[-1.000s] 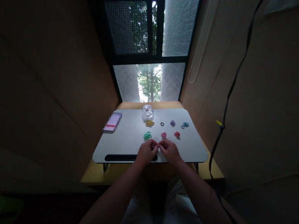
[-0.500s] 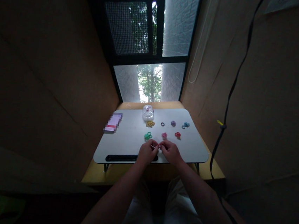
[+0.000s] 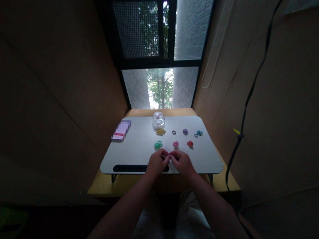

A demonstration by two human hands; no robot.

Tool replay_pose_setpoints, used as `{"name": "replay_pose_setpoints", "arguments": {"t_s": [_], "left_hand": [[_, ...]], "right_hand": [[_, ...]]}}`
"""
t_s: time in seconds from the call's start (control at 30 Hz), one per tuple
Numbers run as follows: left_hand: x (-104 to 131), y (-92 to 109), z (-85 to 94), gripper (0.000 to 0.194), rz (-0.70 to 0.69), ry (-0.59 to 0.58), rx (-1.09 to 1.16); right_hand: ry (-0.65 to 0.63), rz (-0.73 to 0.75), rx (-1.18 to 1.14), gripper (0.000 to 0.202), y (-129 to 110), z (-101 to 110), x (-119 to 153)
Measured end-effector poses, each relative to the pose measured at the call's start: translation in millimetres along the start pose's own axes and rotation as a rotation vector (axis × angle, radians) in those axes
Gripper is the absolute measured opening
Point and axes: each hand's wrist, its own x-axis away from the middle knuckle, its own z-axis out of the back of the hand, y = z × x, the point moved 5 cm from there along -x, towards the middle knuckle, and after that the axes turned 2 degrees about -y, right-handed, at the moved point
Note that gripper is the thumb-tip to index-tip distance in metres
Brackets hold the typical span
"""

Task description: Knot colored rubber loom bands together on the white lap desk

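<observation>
My left hand [image 3: 157,161] is closed in a pinch, with a thin white stick-like thing [image 3: 164,156] showing by its fingers. My right hand [image 3: 182,162] pinches too, its fingertips meeting those of the left; what lies between them is too small to make out. Just beyond the hands are small heaps of what look like elastic bands: green [image 3: 158,145], pink [image 3: 176,144] and red [image 3: 190,144]. Farther back lie a yellow heap [image 3: 161,132], a dark ring [image 3: 174,132], a purple heap [image 3: 185,131] and a blue heap [image 3: 199,132].
A clear plastic jar [image 3: 158,121] stands at the back of the white lap table [image 3: 134,147]. A phone-like object with a blurred screen [image 3: 121,130] lies on the left. A dark slot [image 3: 129,168] runs along the front edge. On the right hangs a black cord [image 3: 244,116].
The fingertips have shifted slightly and a reddish bit between them shows less. The hands stay together in the same place, and the heaps have not moved.
</observation>
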Motion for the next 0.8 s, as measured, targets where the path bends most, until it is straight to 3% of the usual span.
{"name": "replay_pose_setpoints", "arguments": {"t_s": [0.8], "left_hand": [[0.4,6.8,3.4,0.017,-0.002,-0.011,0.062]], "right_hand": [[0.031,-0.028,0.011,0.011,0.2,1.9,-0.2]]}}
